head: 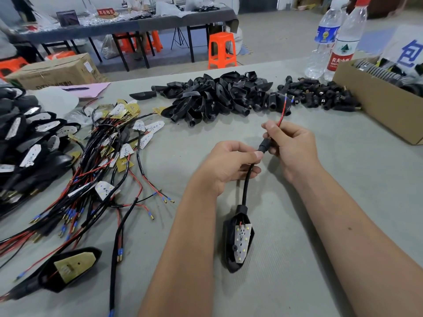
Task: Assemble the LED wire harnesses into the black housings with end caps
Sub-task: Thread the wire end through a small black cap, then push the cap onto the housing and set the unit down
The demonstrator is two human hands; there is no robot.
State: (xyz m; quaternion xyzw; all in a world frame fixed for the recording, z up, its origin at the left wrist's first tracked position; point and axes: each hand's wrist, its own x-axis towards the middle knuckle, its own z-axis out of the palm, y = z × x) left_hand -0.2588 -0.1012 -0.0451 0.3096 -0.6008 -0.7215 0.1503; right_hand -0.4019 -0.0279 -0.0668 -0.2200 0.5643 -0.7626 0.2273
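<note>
Partly hidden end cap (263, 146) between fingers (257, 154)

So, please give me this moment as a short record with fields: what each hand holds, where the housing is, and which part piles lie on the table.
left hand: grips the black cable just below the end cap
right hand: pinches the red wire above the end cap
housing: lies on the table, LED board facing up, cable attached
empty housings pile: far centre
end caps pile: far right
loose harnesses: left
</note>
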